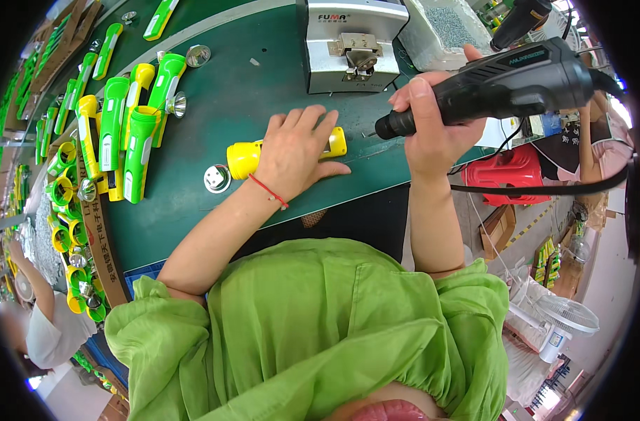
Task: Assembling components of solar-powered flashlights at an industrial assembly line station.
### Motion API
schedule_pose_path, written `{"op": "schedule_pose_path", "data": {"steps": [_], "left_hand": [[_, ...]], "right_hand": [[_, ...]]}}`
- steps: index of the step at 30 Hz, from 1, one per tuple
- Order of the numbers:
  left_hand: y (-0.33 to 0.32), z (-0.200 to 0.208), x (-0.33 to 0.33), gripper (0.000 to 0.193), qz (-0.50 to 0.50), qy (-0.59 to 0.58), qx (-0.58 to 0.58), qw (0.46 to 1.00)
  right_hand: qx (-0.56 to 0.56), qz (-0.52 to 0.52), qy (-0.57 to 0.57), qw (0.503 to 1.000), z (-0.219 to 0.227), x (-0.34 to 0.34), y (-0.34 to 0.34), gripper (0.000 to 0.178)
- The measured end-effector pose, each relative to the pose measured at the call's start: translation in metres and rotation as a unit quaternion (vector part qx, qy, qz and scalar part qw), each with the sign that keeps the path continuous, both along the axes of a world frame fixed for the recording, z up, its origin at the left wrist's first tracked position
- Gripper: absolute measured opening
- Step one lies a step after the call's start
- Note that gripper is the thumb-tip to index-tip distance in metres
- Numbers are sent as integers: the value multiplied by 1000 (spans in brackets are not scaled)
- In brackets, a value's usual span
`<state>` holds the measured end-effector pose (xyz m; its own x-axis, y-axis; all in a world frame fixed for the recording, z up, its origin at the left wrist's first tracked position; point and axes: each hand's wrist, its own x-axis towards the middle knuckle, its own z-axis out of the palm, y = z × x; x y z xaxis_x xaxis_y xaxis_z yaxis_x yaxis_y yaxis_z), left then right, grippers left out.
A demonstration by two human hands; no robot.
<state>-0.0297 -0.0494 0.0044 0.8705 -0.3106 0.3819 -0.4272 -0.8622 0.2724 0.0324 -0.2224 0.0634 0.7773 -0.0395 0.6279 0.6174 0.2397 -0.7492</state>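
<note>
On the green tabletop lies a yellow flashlight body [244,160], its wide end to the left. Over its middle my left hand [292,147] is curled, gripping it against the table and hiding most of it. A round silver lamp reflector [217,179] sits just beside the wide end, with a wire leading to it. My right hand [439,126] is wrapped around a black electric screwdriver [499,84], held above the table to the right. The thin bit points left toward the flashlight's narrow end, apart from it.
A silver and black screw feeder [355,52] stands at the far edge, next to a white foam box [449,35] of small screws. Several green and yellow flashlights [134,151] lie at left by a cardboard strip [102,245]. Right, below the table, are a red stool [506,175] and a fan [567,313]. Other people work both sides.
</note>
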Motion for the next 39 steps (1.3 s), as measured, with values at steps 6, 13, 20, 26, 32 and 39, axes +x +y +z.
{"op": "schedule_pose_path", "data": {"steps": [6,13,20,26,32,39], "left_hand": [[6,-1,4,52,-14,23,-78,997],[3,6,10,50,-34,37,-122,991],[-6,9,9,19,-68,18,-166,984],[5,15,-22,12,-54,34,-224,973],[8,5,-37,14,-38,41,-237,970],[8,11,-30,12,-56,95,-293,950]], "right_hand": [[-39,-41,64,996,-36,5,2,64],[-41,-25,-1,999,-16,7,2,66],[-21,20,-6,1000,28,-20,14,66],[81,83,21,993,23,-30,20,70],[8,43,44,998,29,-47,26,70],[0,46,15,999,29,-45,27,69]]}}
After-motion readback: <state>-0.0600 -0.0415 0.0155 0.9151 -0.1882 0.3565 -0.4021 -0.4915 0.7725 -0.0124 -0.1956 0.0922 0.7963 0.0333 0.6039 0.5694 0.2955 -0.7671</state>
